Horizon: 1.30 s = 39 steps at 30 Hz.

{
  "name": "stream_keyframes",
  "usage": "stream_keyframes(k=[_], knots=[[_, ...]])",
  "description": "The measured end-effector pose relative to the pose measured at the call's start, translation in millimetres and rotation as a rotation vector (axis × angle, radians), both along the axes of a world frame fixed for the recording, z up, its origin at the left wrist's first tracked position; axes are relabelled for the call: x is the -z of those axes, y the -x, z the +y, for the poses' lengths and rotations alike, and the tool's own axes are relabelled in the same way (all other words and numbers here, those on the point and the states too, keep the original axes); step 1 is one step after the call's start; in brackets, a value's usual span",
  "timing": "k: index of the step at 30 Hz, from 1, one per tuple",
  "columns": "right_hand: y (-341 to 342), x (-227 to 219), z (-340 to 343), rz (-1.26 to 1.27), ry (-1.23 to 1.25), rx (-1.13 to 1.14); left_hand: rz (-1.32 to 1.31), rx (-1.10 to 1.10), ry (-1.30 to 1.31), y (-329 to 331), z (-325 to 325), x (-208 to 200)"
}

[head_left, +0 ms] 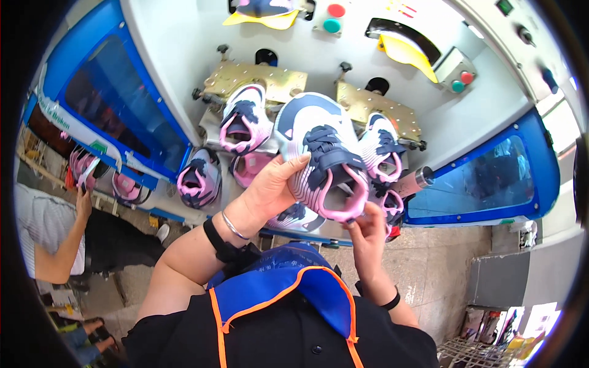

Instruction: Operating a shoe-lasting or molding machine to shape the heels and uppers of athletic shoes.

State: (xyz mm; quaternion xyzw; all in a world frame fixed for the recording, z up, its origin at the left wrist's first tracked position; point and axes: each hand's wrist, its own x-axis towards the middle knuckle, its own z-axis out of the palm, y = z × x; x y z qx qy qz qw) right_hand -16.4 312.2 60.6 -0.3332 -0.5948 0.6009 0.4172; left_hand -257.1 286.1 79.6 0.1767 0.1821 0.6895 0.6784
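Note:
A white, navy and pink sneaker (316, 132) is held up in front of me, its toe pointing away and its pink-lined opening toward me. My left hand (273, 187) grips it along the left side, fingers partly hidden beneath. At the heel, my right hand (370, 233) pinches the rear of the collar between thumb and fingers. Behind it, a similar sneaker (245, 119) sits on the machine's left station and another sneaker (381, 147) on the right one. One more sneaker (200, 178) stands at the ledge's left, and others lie partly hidden beneath my hands.
Brass-coloured plates (254, 80) with knobs are mounted in the white machine. Red and green buttons (332, 25) sit above, beside yellow guards (408, 56). Blue-framed windowed doors (491, 175) flank both sides. A metal cylinder (423, 177) juts out at right. A co-worker (58, 230) is at far left.

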Motion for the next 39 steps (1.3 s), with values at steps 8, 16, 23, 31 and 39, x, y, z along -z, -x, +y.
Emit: stream_keyframes(k=[8, 16, 23, 31, 39], knots=[[-15, -51, 41, -0.395, -1.156, 0.116, 0.091, 0.053, -0.048, -37, 44, -27], [8, -148, 157, -0.431, -1.143, 0.337, 0.145, 0.055, 0.102, -3, 11, -6], [55, -186, 324, -0.558, -1.057, 0.283, 0.13, -0.122, 0.26, 51, -79, 40], [76, -126, 356, -0.301, -0.974, 1.121, 0.113, -0.491, 0.44, 59, -147, 58], [44, -94, 385, -0.454, -0.638, 0.775, 0.113, -0.409, 0.42, 48, -149, 61]])
